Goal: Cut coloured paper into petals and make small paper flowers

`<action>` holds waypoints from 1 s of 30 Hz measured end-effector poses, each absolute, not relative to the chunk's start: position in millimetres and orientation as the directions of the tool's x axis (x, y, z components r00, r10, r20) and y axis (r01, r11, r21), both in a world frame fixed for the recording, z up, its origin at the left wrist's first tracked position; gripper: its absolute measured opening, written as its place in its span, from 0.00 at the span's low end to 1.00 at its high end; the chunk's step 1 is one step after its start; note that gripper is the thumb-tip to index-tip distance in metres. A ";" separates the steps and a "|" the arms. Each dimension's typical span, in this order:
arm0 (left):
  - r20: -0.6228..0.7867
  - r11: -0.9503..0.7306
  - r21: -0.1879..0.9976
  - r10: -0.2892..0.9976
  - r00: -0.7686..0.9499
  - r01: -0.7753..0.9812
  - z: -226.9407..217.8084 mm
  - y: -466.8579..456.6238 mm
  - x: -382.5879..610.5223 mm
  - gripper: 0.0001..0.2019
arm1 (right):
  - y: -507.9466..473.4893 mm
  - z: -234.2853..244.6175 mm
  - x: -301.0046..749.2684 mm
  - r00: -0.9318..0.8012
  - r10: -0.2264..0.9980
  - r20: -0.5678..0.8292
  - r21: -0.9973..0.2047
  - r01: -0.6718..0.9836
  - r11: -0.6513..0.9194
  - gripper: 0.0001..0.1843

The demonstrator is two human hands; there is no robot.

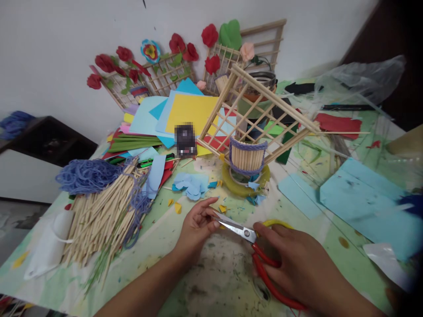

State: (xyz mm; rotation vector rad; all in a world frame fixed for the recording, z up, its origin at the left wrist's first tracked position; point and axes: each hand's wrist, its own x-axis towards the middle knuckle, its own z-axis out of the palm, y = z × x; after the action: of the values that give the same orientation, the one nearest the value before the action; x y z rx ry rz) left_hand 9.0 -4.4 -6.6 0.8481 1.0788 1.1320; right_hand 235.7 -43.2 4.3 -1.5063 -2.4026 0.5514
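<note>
My right hand (294,253) grips a pair of scissors (246,232) with one red and one yellow handle. Their blades point left and stand slightly apart, the tips meeting the fingers of my left hand (198,222). That hand is curled, thumb and fingers close together; whatever they pinch is too small to make out. Just beyond the hands, a stick lattice (253,105) leans upright with a small stick basket (247,156) on its front, edged in purple yarn. A yellow-green tape roll (228,180) lies beneath it. Light-blue paper petals (193,185) rest beyond my left hand.
Loose wooden sticks (102,211), purple yarn (87,176) and a white glue gun (49,242) lie at left. Coloured paper sheets (194,110) are stacked behind. Blue paper (360,198) and a plastic bag (363,83) are at right. Lattices with red paper flowers (105,63) lean against the wall.
</note>
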 end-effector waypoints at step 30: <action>-0.237 0.255 0.924 0.967 0.098 -0.284 -6.1 -3.5 7.1 0.25 | -39.8 7.4 240.4 -0.469 0.880 -0.074 -0.432 0.811 0.396 0.26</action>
State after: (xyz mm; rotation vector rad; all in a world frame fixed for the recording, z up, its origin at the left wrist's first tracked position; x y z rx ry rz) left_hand 7.1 -3.5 -6.1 0.8398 1.0553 1.1077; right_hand 240.4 -39.8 7.4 -1.5184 -2.4815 0.6232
